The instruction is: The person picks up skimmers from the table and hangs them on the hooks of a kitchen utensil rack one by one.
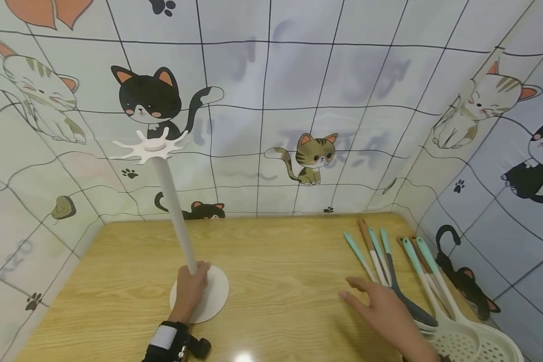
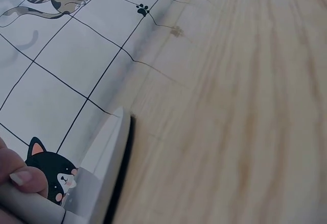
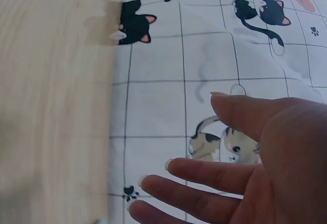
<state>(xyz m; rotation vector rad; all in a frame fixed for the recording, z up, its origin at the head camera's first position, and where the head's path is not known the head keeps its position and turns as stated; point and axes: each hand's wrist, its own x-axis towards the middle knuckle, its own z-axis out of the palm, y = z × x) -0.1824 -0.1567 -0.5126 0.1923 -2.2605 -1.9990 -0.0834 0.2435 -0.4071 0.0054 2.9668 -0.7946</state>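
Observation:
A white utensil stand (image 1: 174, 216) rises from a round white base (image 1: 213, 296) on the left half of the table, topped by a ring of branching hooks (image 1: 155, 147). My left hand (image 1: 192, 290) grips its pole low down, just over the base. In the left wrist view, fingers (image 2: 28, 178) curl round the pole beside the base's edge. My right hand (image 1: 382, 311) hovers over the table at the right with nothing in it, thumb and fingers spread. It is nearest to a row of kitchen utensils with mint and brown handles. The right wrist view shows its fingers (image 3: 204, 188) extended and apart.
On the right lie several utensils: a dark grey turner (image 1: 414, 306), white slotted spoons (image 1: 457, 337) and slim white handles with mint ends (image 1: 359, 254). The wooden table (image 1: 271, 261) meets a wall covering with printed cats (image 1: 317, 156) behind and at both sides.

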